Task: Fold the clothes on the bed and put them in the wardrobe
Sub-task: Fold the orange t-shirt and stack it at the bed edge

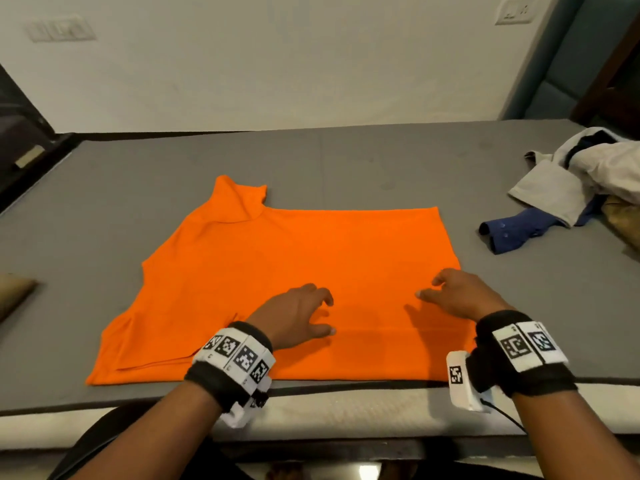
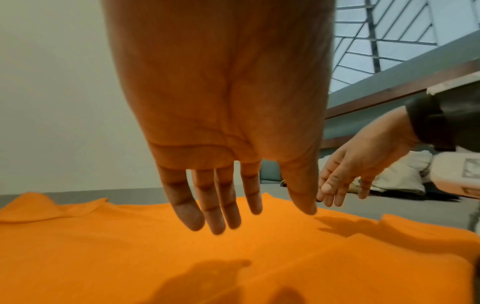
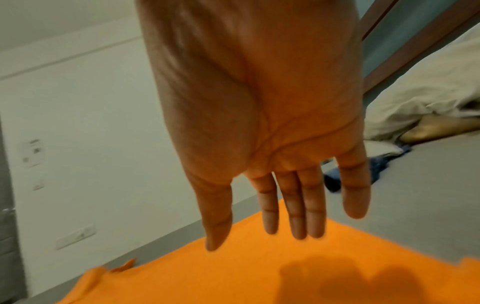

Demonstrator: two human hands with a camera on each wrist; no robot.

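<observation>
An orange high-neck top (image 1: 284, 271) lies flat on the grey bed (image 1: 381, 168), its collar toward the far left and its near edge folded over. My left hand (image 1: 298, 315) hovers palm down just above its near middle, fingers straight and spread, holding nothing; the left wrist view shows these fingers (image 2: 215, 205) clear of the orange top (image 2: 182, 257). My right hand (image 1: 453, 292) hangs palm down over the top's near right part, fingers relaxed and empty. In the right wrist view its fingers (image 3: 293, 205) stay above the orange top (image 3: 259, 273).
A heap of unfolded clothes (image 1: 581, 181), pale grey and dark blue, lies at the bed's right side with a blue sleeve (image 1: 512, 233) trailing toward the orange top. A tan object (image 1: 14, 292) sits at the left edge. A white wall (image 1: 277, 64) runs behind the bed.
</observation>
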